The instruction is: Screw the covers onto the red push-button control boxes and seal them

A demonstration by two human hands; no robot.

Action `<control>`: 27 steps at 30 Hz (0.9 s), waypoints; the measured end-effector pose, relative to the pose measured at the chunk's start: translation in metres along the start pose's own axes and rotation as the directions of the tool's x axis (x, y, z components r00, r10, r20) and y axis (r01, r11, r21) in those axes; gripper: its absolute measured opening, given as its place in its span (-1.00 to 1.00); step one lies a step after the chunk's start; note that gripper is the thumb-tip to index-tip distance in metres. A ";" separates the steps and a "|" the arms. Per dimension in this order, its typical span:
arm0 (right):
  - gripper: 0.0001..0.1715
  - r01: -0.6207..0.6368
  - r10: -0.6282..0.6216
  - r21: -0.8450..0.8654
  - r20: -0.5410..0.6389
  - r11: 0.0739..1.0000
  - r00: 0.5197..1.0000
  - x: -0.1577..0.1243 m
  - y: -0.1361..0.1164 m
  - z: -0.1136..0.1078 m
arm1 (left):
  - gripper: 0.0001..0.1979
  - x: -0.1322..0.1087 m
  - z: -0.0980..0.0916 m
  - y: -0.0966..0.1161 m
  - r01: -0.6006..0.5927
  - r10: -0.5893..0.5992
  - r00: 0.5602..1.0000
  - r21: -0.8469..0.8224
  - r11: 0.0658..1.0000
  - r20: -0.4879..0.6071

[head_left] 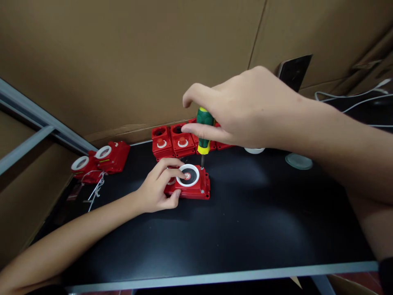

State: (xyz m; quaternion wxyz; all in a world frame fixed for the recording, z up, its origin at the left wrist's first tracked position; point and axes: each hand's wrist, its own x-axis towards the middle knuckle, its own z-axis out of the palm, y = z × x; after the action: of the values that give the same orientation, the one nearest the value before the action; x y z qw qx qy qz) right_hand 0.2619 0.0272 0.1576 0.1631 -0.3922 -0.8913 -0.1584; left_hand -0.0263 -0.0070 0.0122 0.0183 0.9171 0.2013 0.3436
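Observation:
A red box-shaped housing (193,191) with a white ring round a dark window lies flat on the black tabletop. My left hand (162,184) grips its left part, thumb on the near side and fingers over the top, one fingertip at the ring. In my right hand (233,110) is a screwdriver (205,127) with a green and yellow handle, held upright. Its tip meets the far right corner of the housing, at a screw. Another screw shows at the near right corner. My left fingers cover part of the housing.
Several similar red housings (161,143) stand in a row behind, against the cardboard wall (153,61). More with white rings (113,157) sit at the left beside white strings. A clear round disc (299,161), a phone (295,71) and white cables (344,98) are at the right.

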 end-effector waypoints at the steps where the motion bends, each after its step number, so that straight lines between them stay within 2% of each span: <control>1: -0.27 0.014 -0.014 0.037 -0.014 0.999 1.000 0.000 0.002 0.000 | -0.67 0.000 0.000 0.000 0.000 0.000 1.000 0.000 1.000 0.000; 5: -0.51 0.120 -0.117 0.269 -0.026 0.956 0.993 -0.003 0.009 -0.002 | -0.66 0.001 -0.001 0.001 0.006 -0.006 1.000 0.004 1.000 0.003; 8: -0.60 0.206 -0.202 0.429 -0.055 0.879 0.978 -0.006 0.011 -0.005 | -0.66 0.001 -0.002 0.002 0.005 -0.005 1.000 0.003 1.000 0.009; 11: -0.67 0.273 -0.273 0.511 -0.076 0.815 0.959 -0.008 0.012 -0.008 | -0.67 0.001 -0.003 0.001 0.005 -0.005 1.000 0.010 1.000 0.015; 15: -0.62 0.326 -0.341 0.547 -0.077 0.771 0.937 -0.008 0.015 -0.013 | -0.68 0.000 -0.002 0.001 -0.001 0.001 1.000 0.016 1.000 0.010; 19: -0.69 0.358 -0.392 0.545 -0.057 0.758 0.918 -0.008 0.015 -0.014 | -0.68 0.001 -0.002 0.001 -0.005 0.004 1.000 0.011 1.000 0.010; 22: -0.75 0.350 -0.370 0.508 -0.065 0.787 0.927 -0.008 0.011 -0.010 | -0.67 0.001 -0.002 0.001 -0.004 0.004 1.000 0.004 1.000 0.009; 27: -0.55 0.304 -0.296 0.407 -0.085 0.861 0.951 -0.007 0.010 -0.001 | -0.68 0.001 -0.002 0.001 -0.008 0.008 1.000 0.004 1.000 0.000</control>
State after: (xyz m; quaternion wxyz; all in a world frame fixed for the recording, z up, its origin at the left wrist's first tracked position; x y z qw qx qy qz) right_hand 0.2740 0.0284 0.1575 0.2249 -0.2035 -0.9529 0.0073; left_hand -0.0265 -0.0075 0.0145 0.0153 0.9179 0.1983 0.3434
